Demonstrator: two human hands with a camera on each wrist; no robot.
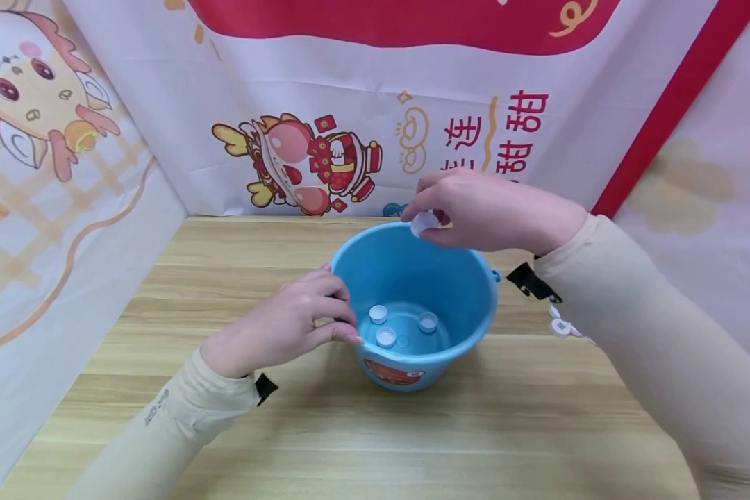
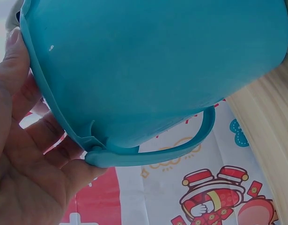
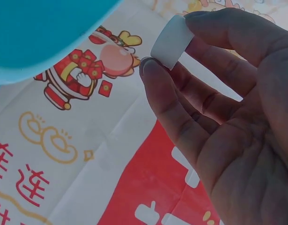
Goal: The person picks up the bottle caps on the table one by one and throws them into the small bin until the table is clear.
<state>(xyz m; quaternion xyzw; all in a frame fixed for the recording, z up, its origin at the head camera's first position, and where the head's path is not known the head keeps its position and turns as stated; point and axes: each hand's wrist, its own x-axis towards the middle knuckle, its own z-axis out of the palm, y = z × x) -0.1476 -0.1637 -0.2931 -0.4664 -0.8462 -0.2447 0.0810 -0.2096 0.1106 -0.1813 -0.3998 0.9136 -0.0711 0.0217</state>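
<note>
A light blue bucket (image 1: pixel 406 267) stands upright on the wooden table. My left hand (image 1: pixel 294 312) grips its left rim, close to where the handle (image 2: pixel 181 150) joins in the left wrist view. Over the bucket's far rim, my right hand (image 1: pixel 475 208) pinches a small white bottle cap (image 3: pixel 172 42) between thumb and fingertips. Down on the bucket floor lie three more white caps: one cap (image 1: pixel 378 314) at the back left, another cap (image 1: pixel 385 337) nearer the front, and a third cap (image 1: pixel 428 321) to the right.
Several small white pieces (image 1: pixel 561 328) lie on the table (image 1: pixel 275 430) right of the bucket, partly hidden by my right sleeve (image 1: pixel 637 312). A printed cloth (image 1: pixel 325 76) hangs behind the table, with cloth at both sides too.
</note>
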